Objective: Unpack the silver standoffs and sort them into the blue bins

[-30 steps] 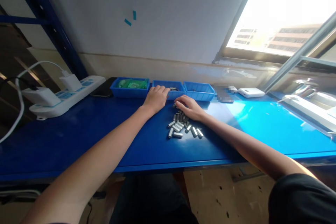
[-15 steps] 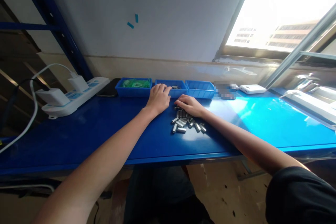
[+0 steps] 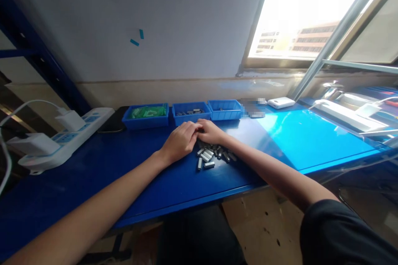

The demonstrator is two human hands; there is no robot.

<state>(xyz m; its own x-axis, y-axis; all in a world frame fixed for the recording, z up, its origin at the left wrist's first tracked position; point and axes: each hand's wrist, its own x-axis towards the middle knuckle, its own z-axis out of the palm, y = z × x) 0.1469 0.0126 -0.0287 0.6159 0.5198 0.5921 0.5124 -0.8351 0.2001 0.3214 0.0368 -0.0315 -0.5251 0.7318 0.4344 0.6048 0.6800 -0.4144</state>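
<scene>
Several short silver metal pieces (image 3: 206, 155), bar-shaped, lie in a loose pile on the blue table. At the pile's far left side, my left hand (image 3: 181, 140) has its fingers bent inward, the tips against my right hand. My right hand (image 3: 212, 132) rests over the far part of the pile with its fingers curled. A small dark gap shows between the two hands; whatever the fingers pinch there is hidden. Just beyond the hands stands a blue bin (image 3: 191, 112) with similar metal pieces in it.
Left of that bin, another blue bin (image 3: 146, 123) holds green packets (image 3: 148, 111); a third blue bin (image 3: 225, 110) stands to the right. A power strip (image 3: 70, 143) with plugs and a dark phone (image 3: 113, 122) lie left. A white device (image 3: 281, 102) sits near the window.
My left hand has come back from the middle bin towards the pile and now meets my right hand. The camera view has turned slightly to the right.
</scene>
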